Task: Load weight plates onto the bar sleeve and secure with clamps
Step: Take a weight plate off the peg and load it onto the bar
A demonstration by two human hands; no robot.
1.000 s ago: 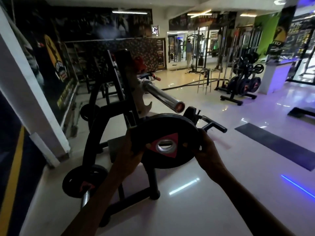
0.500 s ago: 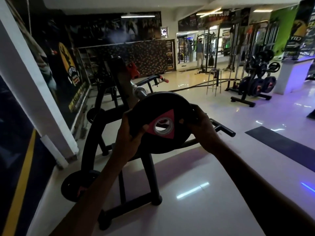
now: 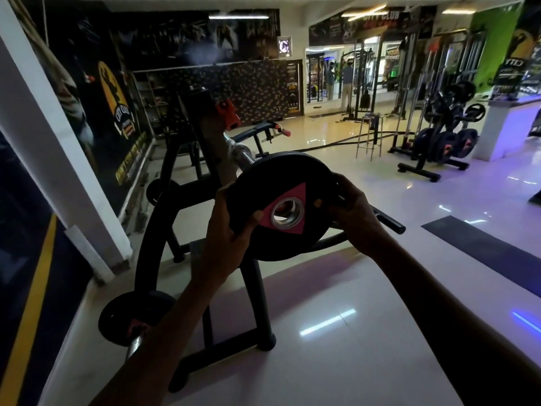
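Note:
A black weight plate (image 3: 281,180) with a pink triangle around its steel centre hole is held upright in front of me. My left hand (image 3: 231,227) grips its left rim, thumb on the face. My right hand (image 3: 348,206) grips its right rim. The chrome bar sleeve (image 3: 241,152) lies on the black rack and runs toward me behind the plate; its end is hidden by the plate. The metal seen through the hole may be the sleeve tip. A red and black clamp (image 3: 228,112) sits further up the bar near the rack upright.
The black rack frame (image 3: 158,227) stands on the glossy floor, with a small plate (image 3: 131,315) on a low peg at the bottom left and another (image 3: 159,191) behind. A white pillar (image 3: 52,159) is on the left. A plate tree (image 3: 439,142) and stool (image 3: 370,136) stand far right.
Both hands have raised the plate from below the sleeve end up in front of it, so that the plate now covers the tip. The view has shifted closer to the rack.

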